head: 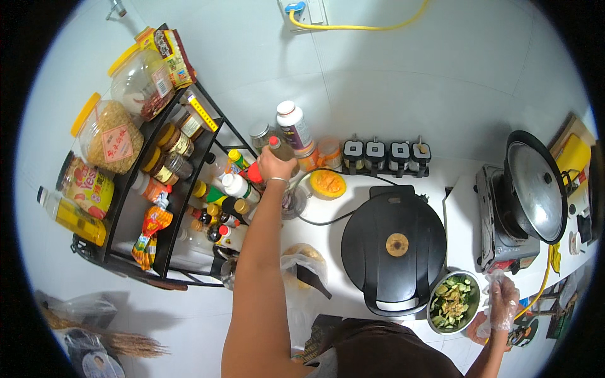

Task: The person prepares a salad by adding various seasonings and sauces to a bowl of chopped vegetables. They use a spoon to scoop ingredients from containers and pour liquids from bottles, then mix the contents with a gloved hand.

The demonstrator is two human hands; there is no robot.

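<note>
My left hand, with a bracelet at the wrist, reaches across the counter and grips a bottle with a red cap among the jars by the wall. My right hand wears a clear plastic glove and is beside the rim of a metal bowl; its fingers are blurred, and whether it touches the bowl is unclear. Chopped green vegetable pieces with a pale minced topping fill the bowl. Left of the bowl sits a closed black electric griddle.
A black shelf rack with jars and bottles stands at left. A halved pumpkin, a black cord and a spice jar rack lie behind the griddle. At right, a lidded wok leans over a portable gas stove.
</note>
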